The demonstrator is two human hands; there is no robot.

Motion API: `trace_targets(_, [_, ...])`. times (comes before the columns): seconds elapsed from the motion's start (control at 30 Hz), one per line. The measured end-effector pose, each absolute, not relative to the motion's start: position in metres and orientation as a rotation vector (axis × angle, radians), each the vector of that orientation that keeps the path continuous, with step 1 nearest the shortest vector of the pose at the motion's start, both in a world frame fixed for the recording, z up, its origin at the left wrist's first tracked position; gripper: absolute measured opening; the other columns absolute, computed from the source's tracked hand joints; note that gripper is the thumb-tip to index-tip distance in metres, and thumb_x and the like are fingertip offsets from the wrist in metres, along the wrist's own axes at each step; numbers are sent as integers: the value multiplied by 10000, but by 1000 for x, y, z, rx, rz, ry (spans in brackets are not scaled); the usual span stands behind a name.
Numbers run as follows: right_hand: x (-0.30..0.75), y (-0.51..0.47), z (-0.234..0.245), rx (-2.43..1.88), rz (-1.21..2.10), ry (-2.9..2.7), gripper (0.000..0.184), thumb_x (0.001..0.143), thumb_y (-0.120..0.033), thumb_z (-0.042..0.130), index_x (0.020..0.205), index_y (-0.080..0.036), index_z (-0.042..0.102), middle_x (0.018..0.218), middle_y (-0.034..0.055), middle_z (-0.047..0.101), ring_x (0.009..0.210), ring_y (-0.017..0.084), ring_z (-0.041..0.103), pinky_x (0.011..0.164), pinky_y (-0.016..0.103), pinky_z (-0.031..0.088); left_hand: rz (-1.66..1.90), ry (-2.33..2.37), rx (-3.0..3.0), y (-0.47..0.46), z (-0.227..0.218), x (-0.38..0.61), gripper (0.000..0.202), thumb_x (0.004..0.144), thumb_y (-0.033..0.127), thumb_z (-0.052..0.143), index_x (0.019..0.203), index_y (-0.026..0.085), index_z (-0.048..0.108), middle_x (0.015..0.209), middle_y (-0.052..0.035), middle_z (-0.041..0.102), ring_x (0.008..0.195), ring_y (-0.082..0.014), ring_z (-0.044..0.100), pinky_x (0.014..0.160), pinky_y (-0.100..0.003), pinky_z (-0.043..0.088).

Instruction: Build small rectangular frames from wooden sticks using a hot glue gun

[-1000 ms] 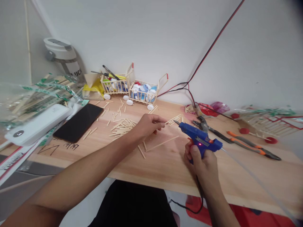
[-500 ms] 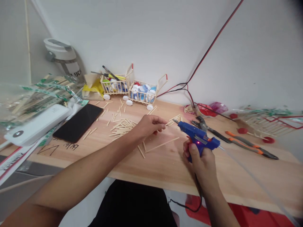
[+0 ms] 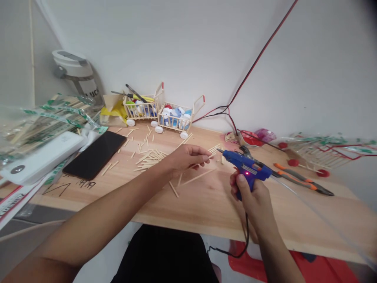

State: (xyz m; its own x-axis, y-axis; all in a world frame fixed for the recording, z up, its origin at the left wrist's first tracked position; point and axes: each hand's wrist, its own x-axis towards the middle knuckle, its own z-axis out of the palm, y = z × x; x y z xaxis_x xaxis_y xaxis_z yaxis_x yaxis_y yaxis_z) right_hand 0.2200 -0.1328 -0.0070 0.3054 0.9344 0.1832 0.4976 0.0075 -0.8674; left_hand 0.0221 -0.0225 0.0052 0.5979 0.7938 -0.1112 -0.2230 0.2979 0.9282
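Note:
My right hand (image 3: 252,190) is wrapped round the handle of a blue hot glue gun (image 3: 246,165), whose small red light is on. The gun's nozzle points left, close to the fingertips of my left hand (image 3: 193,158). Those fingers are pinched on a thin wooden stick (image 3: 212,155), held above the table. A small group of sticks (image 3: 214,148) lies just beyond the fingertips. Below my left hand, a longer stick (image 3: 198,177) rests on the wood. Partly behind my left wrist is a pile of short sticks (image 3: 149,159).
Two small stick-built carts (image 3: 175,118) with bottle caps stand by the wall. On the left lie a black phone (image 3: 94,154), a white power bank (image 3: 44,157) and bagged sticks (image 3: 55,118). Orange-handled pliers (image 3: 303,181) and a red-wheeled stick frame (image 3: 324,153) are at right.
My left hand has shifted slightly right and now pinches a stick near the nozzle. My right hand still grips the glue gun, nearly in place. The view has shifted a little.

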Motion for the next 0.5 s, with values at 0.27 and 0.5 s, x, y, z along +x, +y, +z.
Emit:
trace_targets(0.27, [225, -151, 1, -1533, 811, -1342, 314, 880, -484, 534, 922, -176, 581, 711, 22, 564, 571, 131, 492, 502, 264, 413, 928, 572, 855, -17, 6, 20, 291, 612, 229, 814, 846, 105, 693, 767, -26, 626, 614, -52, 516, 574, -199, 364])
trace_targets(0.5, [214, -162, 39, -1221, 830, -1219, 270, 882, -490, 535, 964, -233, 551, 858, 30, 523, 599, 112, 461, 481, 245, 382, 979, 615, 798, -17, 9, 20, 238, 651, 141, 777, 864, 89, 686, 742, -22, 604, 622, -55, 521, 591, -201, 382])
